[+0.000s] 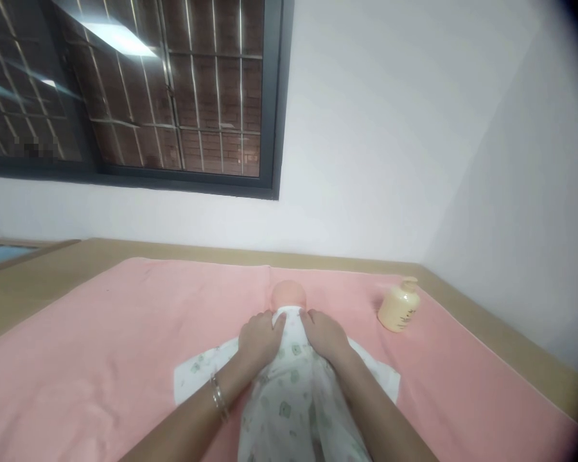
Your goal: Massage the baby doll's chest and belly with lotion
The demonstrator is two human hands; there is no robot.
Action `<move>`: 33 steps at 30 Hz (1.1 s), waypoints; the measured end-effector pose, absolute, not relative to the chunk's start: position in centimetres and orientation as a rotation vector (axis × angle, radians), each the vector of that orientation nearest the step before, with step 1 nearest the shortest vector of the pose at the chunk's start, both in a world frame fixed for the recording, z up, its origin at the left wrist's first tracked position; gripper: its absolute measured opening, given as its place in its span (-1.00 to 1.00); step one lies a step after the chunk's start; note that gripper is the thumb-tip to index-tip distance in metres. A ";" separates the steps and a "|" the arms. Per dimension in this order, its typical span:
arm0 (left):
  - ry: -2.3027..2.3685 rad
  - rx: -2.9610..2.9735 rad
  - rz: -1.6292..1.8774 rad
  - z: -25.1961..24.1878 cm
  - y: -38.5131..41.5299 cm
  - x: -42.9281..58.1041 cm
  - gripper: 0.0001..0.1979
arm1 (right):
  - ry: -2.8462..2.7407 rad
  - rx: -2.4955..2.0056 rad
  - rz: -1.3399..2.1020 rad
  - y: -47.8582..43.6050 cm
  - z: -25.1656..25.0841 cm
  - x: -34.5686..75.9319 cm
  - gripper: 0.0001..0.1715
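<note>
A doll's round, skin-toned head (288, 295) shows above the collar of a white baby garment (291, 369) with a pale green print. The garment's sleeves spread out to both sides on the pink cloth, and its lower part reaches toward me. My left hand (261, 337), below a bracelet on the wrist, is closed at the left of the collar with its thumb on the fabric. At the right of the collar, my right hand (325, 333) is closed in the same way. The rest of the doll is hidden under the garment and my hands.
A pink cloth (173, 321) covers most of the tan table (212, 250). To the right stands a pale yellow pump bottle (399, 308). Behind are a white wall (366, 128) and a dark-framed window (272, 96) with bars.
</note>
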State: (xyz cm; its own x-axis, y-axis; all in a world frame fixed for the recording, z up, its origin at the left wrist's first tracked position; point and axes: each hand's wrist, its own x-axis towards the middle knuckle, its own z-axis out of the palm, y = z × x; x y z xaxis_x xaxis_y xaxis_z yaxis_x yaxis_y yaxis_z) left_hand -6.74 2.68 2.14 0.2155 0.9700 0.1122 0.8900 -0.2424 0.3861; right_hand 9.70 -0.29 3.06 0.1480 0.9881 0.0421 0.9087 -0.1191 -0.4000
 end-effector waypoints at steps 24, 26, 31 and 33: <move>1.701 2.203 0.613 1.0 3.5 -7.1 -0.46 | -1.826 -2.111 0.332 0.2 2.5 10.0 -0.29; 1.704 2.200 0.604 1.1 3.5 -7.1 -0.46 | -1.825 -2.100 0.365 0.2 2.4 10.1 -0.29; 1.720 2.202 0.600 1.4 3.3 -7.0 -0.47 | -1.807 -2.075 0.402 0.2 2.3 10.2 -0.30; 1.725 2.205 0.602 1.4 3.2 -7.0 -0.47 | -1.810 -2.070 0.393 0.3 2.3 10.2 -0.31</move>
